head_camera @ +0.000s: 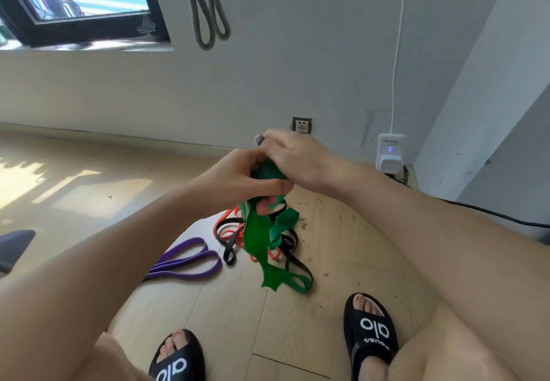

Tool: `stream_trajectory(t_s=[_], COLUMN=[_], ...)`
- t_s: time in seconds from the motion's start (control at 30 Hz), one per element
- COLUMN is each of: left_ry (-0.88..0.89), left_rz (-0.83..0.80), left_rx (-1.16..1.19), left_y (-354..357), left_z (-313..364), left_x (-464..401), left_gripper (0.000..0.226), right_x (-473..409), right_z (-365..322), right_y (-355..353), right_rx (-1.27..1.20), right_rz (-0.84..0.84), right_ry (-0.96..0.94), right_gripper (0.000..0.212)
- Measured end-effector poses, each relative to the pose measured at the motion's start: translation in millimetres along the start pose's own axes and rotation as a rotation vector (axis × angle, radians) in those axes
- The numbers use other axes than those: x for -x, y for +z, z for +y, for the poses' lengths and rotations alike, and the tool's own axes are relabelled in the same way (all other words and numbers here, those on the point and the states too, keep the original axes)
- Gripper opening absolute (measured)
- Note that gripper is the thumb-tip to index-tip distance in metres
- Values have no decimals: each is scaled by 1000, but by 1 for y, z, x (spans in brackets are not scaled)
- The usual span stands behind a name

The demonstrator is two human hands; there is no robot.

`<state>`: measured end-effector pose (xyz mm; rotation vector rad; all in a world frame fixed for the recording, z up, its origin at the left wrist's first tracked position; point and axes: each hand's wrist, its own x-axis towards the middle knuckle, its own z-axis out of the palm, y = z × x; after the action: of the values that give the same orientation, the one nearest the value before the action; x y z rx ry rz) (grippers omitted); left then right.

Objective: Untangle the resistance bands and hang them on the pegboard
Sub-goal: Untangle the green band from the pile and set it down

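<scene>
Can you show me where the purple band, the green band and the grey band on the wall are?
purple band [190, 258]: head view, middle of its loops on the floor.
green band [257, 238]: head view, wide hanging strip.
grey band [208, 8]: head view, hanging loops.

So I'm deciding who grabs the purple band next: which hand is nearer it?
Left. The left hand is above and right of the purple band; the right hand is farther right.

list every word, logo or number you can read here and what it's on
"alo": white letters on the strap of the right slipper, upside down from this view.
"alo": white letters on the left slipper, partly cut off by the picture's edge.
Smaller white word under "alo" on the right slipper: too distorted to read.
Small dark label on top of the white plug-in device: too small to read.
Wall socket: no readable text.
</scene>
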<state>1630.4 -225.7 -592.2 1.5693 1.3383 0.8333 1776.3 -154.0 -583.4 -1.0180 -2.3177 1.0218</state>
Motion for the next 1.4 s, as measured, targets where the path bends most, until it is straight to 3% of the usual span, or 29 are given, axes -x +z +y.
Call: stream_trajectory(t_s=[0.1, 0.2, 0.3, 0.43, 0.53, 0.63, 0.97, 1.2, 1.27, 1.4], left_ry=[-21, -75, -47, 37, 1, -13, -39, -73, -57, -69], left_rz=[-11, -38, -53, -10, 50, 104, 146, 18, -14, 41], left_rx=[-29, -55, -104, -4, 38, -54, -89, 64, -6, -210], left_y=[-2, -3, 1, 5, 2, -4, -12, -13, -12, -11], left_z=[-4, -11, -16, -20, -22, -18, -10, -11, -11, -14], left_x=[2, 2, -3, -4, -3, -3, 0, 2, 4, 1], left_gripper=[12, 24, 20, 25, 29, 24, 75, 41, 30, 33], right_x=[-2, -1, -1, -5, -6, -7, -8, -10, -10, -11], right_z=[3, 2, -6, -13, -11, 4, 23, 25, 27, 26], right_y=[3, 0, 1, -8, -20, -27, -25, -23, -23, -24], right_rx=[149, 128, 46, -180, -273, -187, 277, 331, 282, 251], right_rz=[-30, 55, 180, 390, 492, 521, 464, 486, 492, 501], right_ry=[16, -12, -83, -66, -44, 14, -58, -44, -13, -15], right_gripper=[43, 24, 10, 14, 12, 13, 20, 22, 21, 20])
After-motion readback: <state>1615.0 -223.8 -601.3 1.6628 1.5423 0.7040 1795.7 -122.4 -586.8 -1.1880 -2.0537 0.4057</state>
